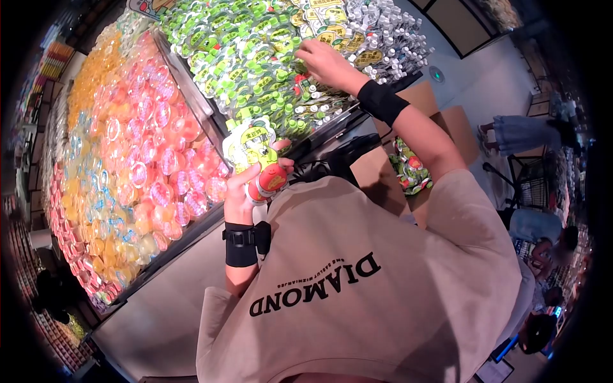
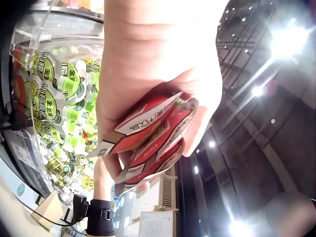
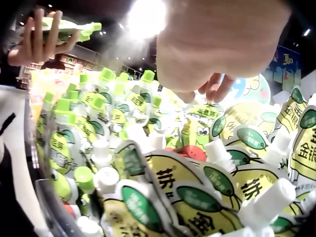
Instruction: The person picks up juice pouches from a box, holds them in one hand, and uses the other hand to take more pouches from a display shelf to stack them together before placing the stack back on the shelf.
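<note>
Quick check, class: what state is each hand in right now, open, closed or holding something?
Left hand: closed, holding capped pouches.
Right hand: over the pouch pile; whether it grips one cannot be told.

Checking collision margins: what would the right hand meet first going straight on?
Probably the green-capped pouches, which lie just past the right hand in the head view. Its height above them is unclear, so it might skim over some.

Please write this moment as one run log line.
left hand: holds green-and-red plastic pouches | right hand: over piled green-capped plastic pouches, grip unclear | brown cardboard box: similar pouches inside
</note>
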The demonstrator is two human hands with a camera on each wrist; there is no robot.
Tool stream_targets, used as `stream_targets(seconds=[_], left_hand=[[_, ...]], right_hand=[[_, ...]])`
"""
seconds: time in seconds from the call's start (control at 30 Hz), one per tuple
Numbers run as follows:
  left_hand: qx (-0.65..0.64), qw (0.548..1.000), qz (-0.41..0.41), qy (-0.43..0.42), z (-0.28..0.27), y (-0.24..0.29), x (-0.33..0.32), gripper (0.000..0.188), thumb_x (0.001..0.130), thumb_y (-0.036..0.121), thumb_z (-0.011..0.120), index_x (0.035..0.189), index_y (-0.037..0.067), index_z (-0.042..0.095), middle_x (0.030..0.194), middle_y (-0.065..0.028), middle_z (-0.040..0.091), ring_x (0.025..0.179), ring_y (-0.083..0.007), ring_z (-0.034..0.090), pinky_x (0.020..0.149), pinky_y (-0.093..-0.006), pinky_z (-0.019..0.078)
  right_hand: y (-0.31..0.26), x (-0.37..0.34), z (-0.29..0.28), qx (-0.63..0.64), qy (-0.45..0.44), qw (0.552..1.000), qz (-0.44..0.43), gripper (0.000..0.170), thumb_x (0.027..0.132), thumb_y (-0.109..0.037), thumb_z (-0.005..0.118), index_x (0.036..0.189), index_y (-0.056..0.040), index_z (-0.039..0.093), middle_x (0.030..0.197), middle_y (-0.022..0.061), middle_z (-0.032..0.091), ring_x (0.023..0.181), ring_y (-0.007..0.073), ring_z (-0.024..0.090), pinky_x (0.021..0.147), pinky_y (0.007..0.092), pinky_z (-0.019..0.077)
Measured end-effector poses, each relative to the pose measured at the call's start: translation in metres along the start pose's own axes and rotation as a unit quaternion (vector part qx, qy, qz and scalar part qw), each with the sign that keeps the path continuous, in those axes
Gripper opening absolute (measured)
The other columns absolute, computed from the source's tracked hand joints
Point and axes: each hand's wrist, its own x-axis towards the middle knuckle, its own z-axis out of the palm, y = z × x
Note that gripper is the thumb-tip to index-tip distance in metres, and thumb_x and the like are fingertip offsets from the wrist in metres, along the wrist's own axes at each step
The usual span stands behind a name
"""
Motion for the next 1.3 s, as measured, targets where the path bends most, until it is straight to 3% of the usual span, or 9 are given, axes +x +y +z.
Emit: stream_targets(seconds=[0.37, 0.43, 0.53, 0.67, 0.8, 0.83, 1.0, 1.1, 1.3], left_hand=[[0.016, 1.0, -0.002, 0.02, 0.009, 0.003, 0.01, 0.079, 0.084, 0.014, 0.066, 0.151, -0.002, 0.026, 0.145, -0.0347, 0.041, 0.115, -0.0452, 0.061, 0.098, -0.0521, 0.0528], [0.018, 0.999, -0.006, 0.038, 0.015, 0.002, 0.009, 0.082, 0.083, 0.018, 0.068, 0.151, -0.002, 0.026, 0.146, -0.0341, 0.041, 0.117, -0.0466, 0.06, 0.101, -0.0544, 0.0503], [0.05, 0.998, -0.036, 0.008, 0.012, 0.003, 0.015, 0.086, 0.083, 0.025, 0.07, 0.152, 0.0, 0.026, 0.151, -0.0312, 0.036, 0.12, -0.0449, 0.058, 0.104, -0.0539, 0.0477], [0.052, 0.996, -0.076, 0.018, 0.005, 0.0, 0.019, 0.086, 0.083, 0.026, 0.07, 0.15, -0.006, 0.027, 0.146, -0.0312, 0.041, 0.124, -0.0515, 0.053, 0.106, -0.057, 0.0446], [0.061, 0.994, -0.087, 0.032, 0.022, 0.0, 0.019, 0.083, 0.085, 0.023, 0.067, 0.149, -0.007, 0.025, 0.144, -0.0311, 0.043, 0.126, -0.0545, 0.049, 0.107, -0.0617, 0.0421], [0.063, 0.995, -0.071, 0.034, 0.028, 0.001, 0.019, 0.08, 0.086, 0.022, 0.067, 0.151, -0.003, 0.026, 0.145, -0.0309, 0.043, 0.127, -0.0541, 0.049, 0.106, -0.0604, 0.0441], [0.072, 0.996, -0.027, 0.048, 0.01, 0.014, 0.013, 0.075, 0.089, 0.023, 0.068, 0.151, 0.009, 0.029, 0.143, -0.0323, 0.045, 0.114, -0.0463, 0.061, 0.096, -0.0518, 0.0523], [0.059, 0.996, -0.016, 0.06, -0.001, 0.013, 0.007, 0.075, 0.088, 0.022, 0.068, 0.151, 0.008, 0.029, 0.139, -0.0332, 0.049, 0.108, -0.0441, 0.064, 0.09, -0.0481, 0.0557], [0.115, 0.992, 0.0, 0.048, 0.008, 0.009, 0.007, 0.075, 0.088, 0.024, 0.07, 0.149, 0.005, 0.031, 0.129, -0.0333, 0.055, 0.097, -0.0374, 0.069, 0.08, -0.0409, 0.0589]], right_hand=[[0.022, 0.036, 0.005, 0.047, -0.067, 0.994, 0.074, 0.028, 0.086, 0.002, 0.057, 0.113, -0.0046, 0.051, 0.106, 0.0145, 0.053, 0.093, 0.0395, 0.059, 0.079, 0.0469, 0.0488], [-0.013, 0.035, -0.019, 0.119, -0.019, 0.989, 0.085, 0.021, 0.088, -0.007, 0.065, 0.107, -0.004, 0.055, 0.098, 0.01, 0.058, 0.081, 0.0269, 0.063, 0.07, 0.0387, 0.0505], [-0.091, 0.034, -0.053, 0.423, -0.077, 0.866, 0.256, 0.025, 0.091, -0.023, 0.074, 0.1, -0.0052, 0.059, 0.083, 0.0005, 0.06, 0.067, 0.0051, 0.056, 0.062, 0.0251, 0.0467], [-0.144, 0.01, -0.05, 0.547, -0.199, 0.739, 0.34, 0.03, 0.089, -0.027, 0.077, 0.097, -0.0054, 0.059, 0.072, -0.0066, 0.056, 0.064, 0.0003, 0.05, 0.052, 0.0205, 0.0402], [-0.149, -0.005, -0.037, 0.624, -0.115, 0.676, 0.375, 0.027, 0.09, -0.024, 0.076, 0.093, -0.0058, 0.056, 0.069, -0.0064, 0.053, 0.062, 0.0001, 0.048, 0.05, 0.0192, 0.0402], [-0.137, -0.008, -0.03, 0.549, -0.116, 0.766, 0.315, 0.025, 0.094, -0.025, 0.072, 0.097, -0.0057, 0.056, 0.073, -0.0039, 0.056, 0.058, 0.0017, 0.051, 0.05, 0.0202, 0.0433], [-0.074, 0.011, -0.088, 0.458, 0.038, 0.831, 0.312, 0.03, 0.099, -0.025, 0.063, 0.109, 0.0015, 0.054, 0.072, 0.003, 0.058, 0.061, 0.0108, 0.058, 0.05, 0.0275, 0.0435], [0.001, 0.02, -0.073, 0.178, 0.09, 0.967, 0.157, 0.04, 0.1, -0.023, 0.061, 0.125, 0.0049, 0.047, 0.069, 0.0177, 0.058, 0.061, 0.0269, 0.057, 0.058, 0.0404, 0.042], [0.031, 0.024, -0.018, 0.18, -0.109, 0.969, 0.13, 0.03, 0.098, -0.016, 0.062, 0.12, -0.0032, 0.045, 0.076, 0.0205, 0.062, 0.069, 0.0361, 0.06, 0.065, 0.0457, 0.0437]])
